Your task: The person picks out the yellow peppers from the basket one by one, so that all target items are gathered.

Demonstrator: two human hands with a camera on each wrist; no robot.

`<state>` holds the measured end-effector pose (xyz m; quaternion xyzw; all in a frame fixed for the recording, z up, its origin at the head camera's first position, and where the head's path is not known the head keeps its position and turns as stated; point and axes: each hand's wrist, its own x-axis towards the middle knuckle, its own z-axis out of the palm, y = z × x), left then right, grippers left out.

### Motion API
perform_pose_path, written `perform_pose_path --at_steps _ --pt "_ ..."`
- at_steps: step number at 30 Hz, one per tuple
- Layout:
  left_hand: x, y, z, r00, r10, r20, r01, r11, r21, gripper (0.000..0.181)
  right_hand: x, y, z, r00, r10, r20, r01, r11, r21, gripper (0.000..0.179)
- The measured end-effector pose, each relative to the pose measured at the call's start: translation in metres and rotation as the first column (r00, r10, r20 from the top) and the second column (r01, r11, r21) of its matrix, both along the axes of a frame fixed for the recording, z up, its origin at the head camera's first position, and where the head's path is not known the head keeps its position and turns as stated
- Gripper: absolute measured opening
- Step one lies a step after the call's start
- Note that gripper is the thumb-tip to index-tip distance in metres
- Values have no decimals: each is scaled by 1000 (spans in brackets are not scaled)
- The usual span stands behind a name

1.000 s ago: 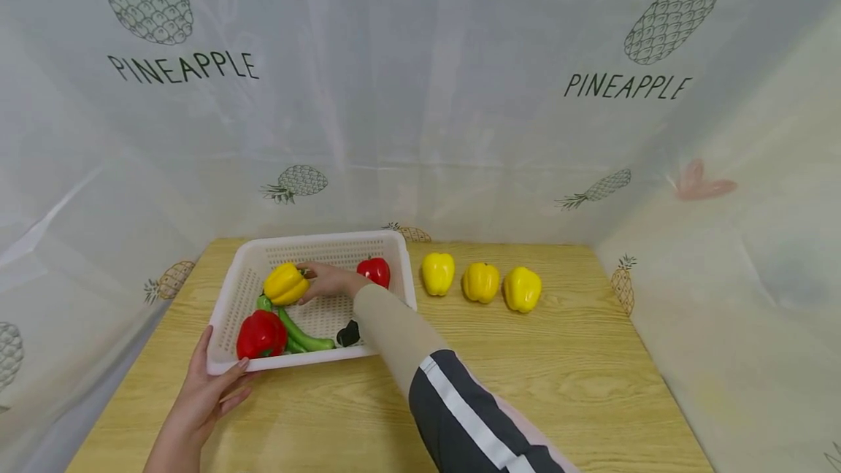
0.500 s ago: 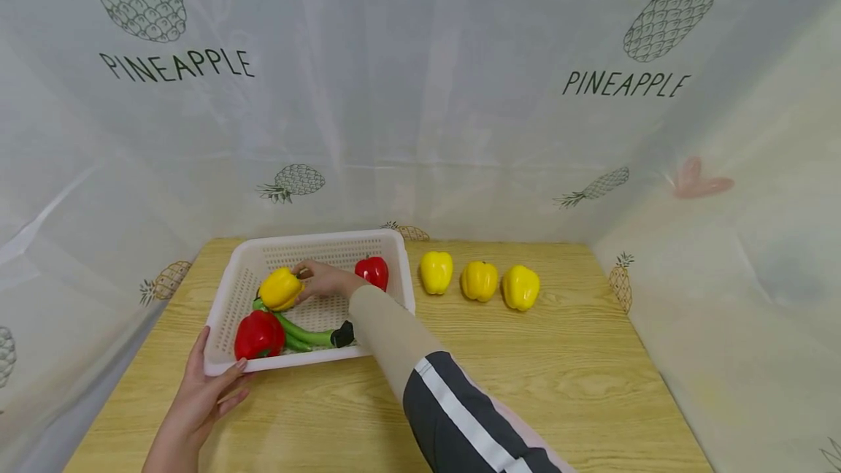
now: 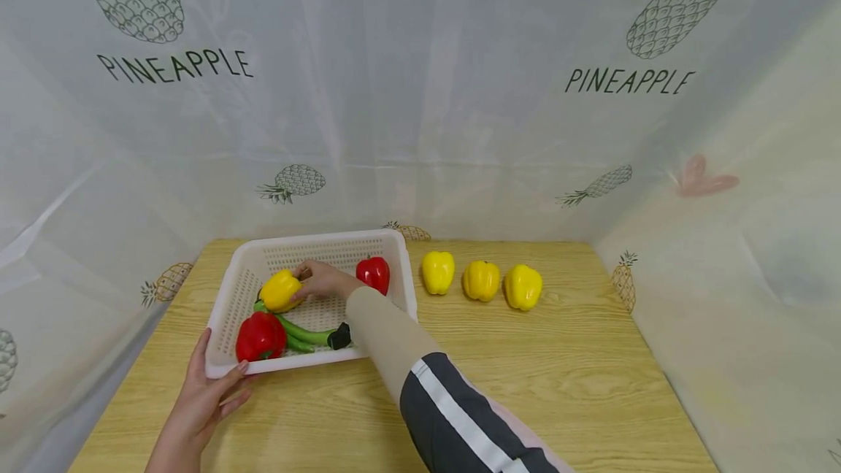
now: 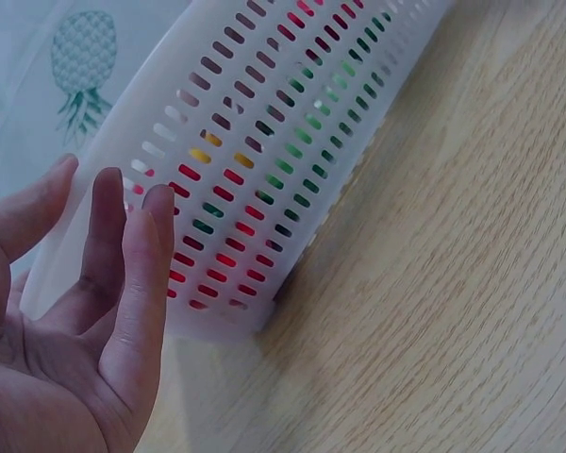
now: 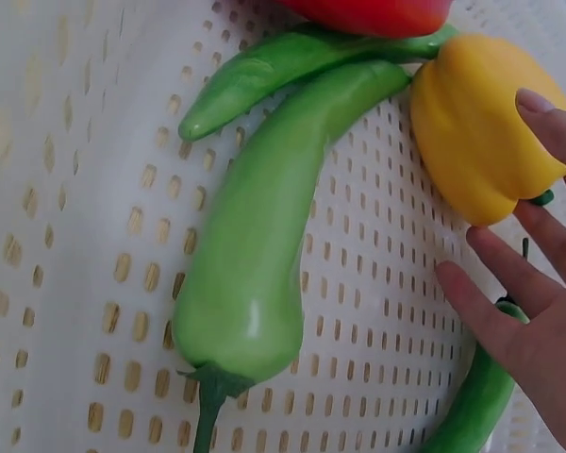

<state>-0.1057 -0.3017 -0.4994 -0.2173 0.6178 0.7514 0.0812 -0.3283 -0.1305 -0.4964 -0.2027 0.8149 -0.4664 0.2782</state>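
Observation:
My left hand (image 3: 206,393) grips the near left corner of a white slotted plastic basket (image 3: 315,360), its thumb on the front rim. In the left wrist view, the fingers bend around the basket corner. My right hand (image 3: 322,279) reaches inside the basket and holds a yellow bell pepper (image 3: 279,290) at its stem end. The right wrist view shows the thumb on the pepper's side and other fingers near its stem. Close by in the basket lie a red bell pepper (image 3: 260,336) and long green peppers (image 5: 255,236). Another red bell pepper (image 3: 372,274) sits at the right end.
Three yellow bell peppers, left (image 3: 437,272), middle (image 3: 481,281) and right (image 3: 523,287), stand in a row right of the basket. A dark end piece (image 3: 339,336) shows beside the green peppers. The wooden table (image 3: 525,400) meets a pineapple-print curtain (image 3: 420,130) behind.
My right hand has shifted slightly left and lowered the yellow bell pepper a little beside the green peppers. The left hand stays at the basket corner.

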Motion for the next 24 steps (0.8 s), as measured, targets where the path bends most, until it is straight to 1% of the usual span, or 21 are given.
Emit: perform_pose_path --at_steps 3,7,13,18,21,24 --pt "0 0 0 1000 1 -1 -1 1000 1 101 0 -2 -1 1000 -20 4 20 999 -29 39" --pt "1 1 0 1000 -5 -5 5 1000 1 100 0 -4 -2 999 -40 0 40 998 -44 38" --pt "1 1 0 1000 -10 -8 10 1000 -5 99 0 -7 -2 998 -39 -42 37 998 -54 39" --pt "0 1 0 1000 0 8 0 1000 -6 100 -1 -9 1 996 -19 -84 17 1000 -25 43" --pt "0 1 0 1000 -1 -1 1 1000 -4 100 -2 -9 1 993 6 -117 -5 1000 11 48" --pt "0 1 -1 1000 -1 -7 1 1000 2 100 -3 -8 2 991 22 -134 -17 999 38 51"
